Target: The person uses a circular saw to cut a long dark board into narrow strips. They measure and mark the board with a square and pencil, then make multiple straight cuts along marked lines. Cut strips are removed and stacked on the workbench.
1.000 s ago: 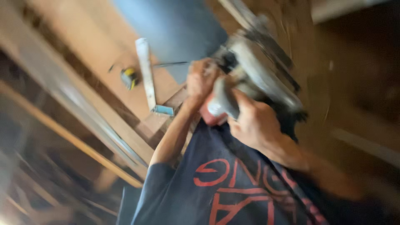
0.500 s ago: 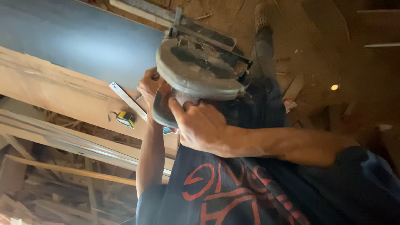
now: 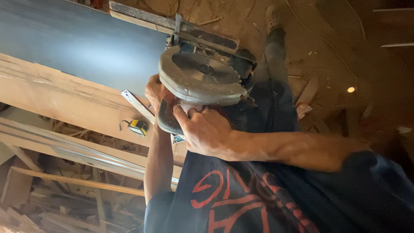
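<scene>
Two hands: both closed on one circular saw, seen from above by the head camera.
Dark panel (image 3: 82,43): large blue-grey sheet, up and to the left of both hands, lying flat with its long edge running left to right across the view.
Wooden board (image 3: 56,97): broad pale plank just below the panel, left of the left hand, slanting down toward the right.
Floor (image 3: 327,51): dusty, strewn with offcuts, beyond the saw and to the right of the right hand.
Circular saw (image 3: 202,77): directly above both hands, blade guard and round toothed blade facing the camera, base plate at its far side against the panel's right end.
Long axis: saw body runs from the hands away toward the top of the view, roughly crosswise to the panel's long edge.
Right hand (image 3: 205,133): wrapped tight around the saw's handle from the near side, knuckles up; the nearer hand to the camera, forearm reaching in from the right.
Left hand (image 3: 154,89): gripping the saw's left flank, partly hidden behind the guard, arm rising from below.
Metal square (image 3: 139,105): slim ruler lying on the board, just beside the left hand's wrist.
Tape measure (image 3: 139,127): small yellow-and-black case, resting on the board just left of the left forearm.
</scene>
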